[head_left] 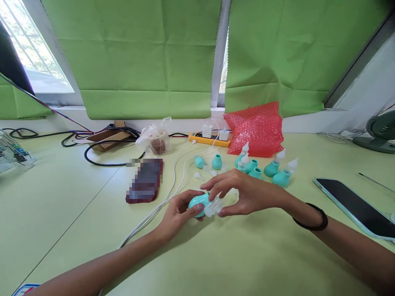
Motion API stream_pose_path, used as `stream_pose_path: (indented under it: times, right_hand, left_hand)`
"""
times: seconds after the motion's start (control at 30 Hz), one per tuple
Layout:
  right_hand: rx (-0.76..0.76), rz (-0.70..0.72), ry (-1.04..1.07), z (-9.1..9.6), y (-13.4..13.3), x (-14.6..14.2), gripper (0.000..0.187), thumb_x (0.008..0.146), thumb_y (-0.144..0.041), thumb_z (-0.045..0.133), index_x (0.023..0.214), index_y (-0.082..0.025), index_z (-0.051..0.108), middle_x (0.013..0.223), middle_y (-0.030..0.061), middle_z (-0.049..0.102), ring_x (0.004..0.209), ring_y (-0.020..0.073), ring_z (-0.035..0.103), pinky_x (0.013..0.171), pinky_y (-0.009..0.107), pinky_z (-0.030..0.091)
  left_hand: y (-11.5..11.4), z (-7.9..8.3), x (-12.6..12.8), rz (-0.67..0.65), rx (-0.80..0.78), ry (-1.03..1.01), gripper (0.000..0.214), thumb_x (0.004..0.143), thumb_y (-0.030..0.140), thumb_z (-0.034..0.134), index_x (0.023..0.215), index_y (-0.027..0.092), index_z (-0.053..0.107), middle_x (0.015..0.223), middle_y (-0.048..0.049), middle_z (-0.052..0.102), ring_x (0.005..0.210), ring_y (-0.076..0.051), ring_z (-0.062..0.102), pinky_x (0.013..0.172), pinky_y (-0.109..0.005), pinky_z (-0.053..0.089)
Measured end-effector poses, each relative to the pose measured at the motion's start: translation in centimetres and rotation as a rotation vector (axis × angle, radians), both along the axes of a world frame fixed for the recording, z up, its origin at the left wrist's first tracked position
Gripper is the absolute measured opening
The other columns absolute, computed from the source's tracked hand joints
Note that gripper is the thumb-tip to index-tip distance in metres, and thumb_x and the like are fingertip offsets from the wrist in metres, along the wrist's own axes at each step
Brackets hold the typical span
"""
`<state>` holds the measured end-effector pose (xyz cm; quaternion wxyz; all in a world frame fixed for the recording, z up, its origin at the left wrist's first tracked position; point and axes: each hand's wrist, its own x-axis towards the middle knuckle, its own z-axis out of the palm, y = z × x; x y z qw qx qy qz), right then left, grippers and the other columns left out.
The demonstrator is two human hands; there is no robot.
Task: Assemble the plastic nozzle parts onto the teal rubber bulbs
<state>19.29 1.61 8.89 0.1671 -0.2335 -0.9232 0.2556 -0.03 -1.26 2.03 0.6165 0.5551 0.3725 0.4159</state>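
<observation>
My left hand (179, 211) is wrapped round a teal rubber bulb (199, 202) just above the pale green table (216, 255). My right hand (243, 193) pinches a clear plastic tip (213, 207) at the bulb's end, so both hands meet at the middle of the view. Behind them stand several more teal bulbs (272, 168), some with clear tips fitted, and a few loose clear tips (197, 175) lie on the table.
A red bubble-wrap bag (256, 129) lies at the back, next to a yellow power strip (210, 139) with white cables (173, 185). A phone (358, 207) lies at right, a blurred dark object (145, 181) at left, a plastic bag (154, 139) and a cardboard box (105, 139) behind.
</observation>
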Motion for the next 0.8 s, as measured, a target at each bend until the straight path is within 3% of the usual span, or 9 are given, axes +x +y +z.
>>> stream_pose_path:
  times: [0.1, 0.2, 0.4, 0.6, 0.8]
  right_hand:
    - [0.043, -0.137, 0.006, 0.5, 0.4, 1.0, 0.026, 0.063, -0.027, 0.066, 0.088, -0.019, 0.065, 0.091, 0.0035, 0.066, 0.076, 0.0145, 0.061, 0.063, 0.021, 0.052]
    - [0.082, -0.197, -0.003, 0.7, 0.7, 1.5, 0.028, 0.063, -0.032, 0.066, 0.087, -0.016, 0.067, 0.075, 0.0031, 0.068, 0.062, 0.0128, 0.062, 0.057, 0.021, 0.053]
    - [0.123, -0.103, 0.007, -0.4, 0.7, 0.5, 0.026, 0.065, -0.032, 0.065, 0.086, -0.017, 0.067, 0.068, 0.0026, 0.067, 0.057, 0.0114, 0.060, 0.055, 0.021, 0.049]
    - [0.109, -0.079, 0.064, -1.2, 0.8, 0.0, 0.027, 0.065, -0.033, 0.065, 0.087, -0.017, 0.067, 0.066, 0.0019, 0.067, 0.057, 0.0111, 0.060, 0.054, 0.021, 0.048]
    - [-0.026, -0.054, 0.082, -2.0, 1.2, -0.3, 0.030, 0.064, -0.033, 0.066, 0.087, -0.014, 0.067, 0.066, 0.0036, 0.067, 0.057, 0.0124, 0.061, 0.054, 0.021, 0.050]
  left_hand:
    - [0.1, -0.1, 0.0, 0.087, 0.001, 0.002, 0.030, 0.064, 0.032, 0.066, 0.087, 0.015, 0.057, 0.075, -0.0021, 0.060, 0.064, -0.015, 0.056, 0.062, -0.026, 0.046]
    - [0.2, -0.4, -0.1, 0.056, 0.003, 0.008, 0.028, 0.063, 0.028, 0.065, 0.087, 0.016, 0.056, 0.079, -0.0006, 0.057, 0.062, -0.013, 0.056, 0.063, -0.026, 0.045]
    - [0.0, -0.4, -0.2, -0.035, 0.031, 0.064, 0.027, 0.066, 0.030, 0.059, 0.088, 0.015, 0.057, 0.071, 0.0003, 0.056, 0.055, -0.013, 0.055, 0.059, -0.025, 0.042]
    - [-0.1, -0.4, -0.1, 0.024, 0.026, 0.151, 0.031, 0.061, 0.035, 0.066, 0.082, 0.014, 0.055, 0.051, 0.0044, 0.050, 0.043, -0.009, 0.046, 0.045, -0.020, 0.038]
    - [0.0, -1.0, 0.0, 0.063, 0.089, 0.247, 0.028, 0.063, 0.036, 0.066, 0.078, 0.014, 0.058, 0.053, 0.0034, 0.050, 0.039, -0.008, 0.044, 0.038, -0.019, 0.036]
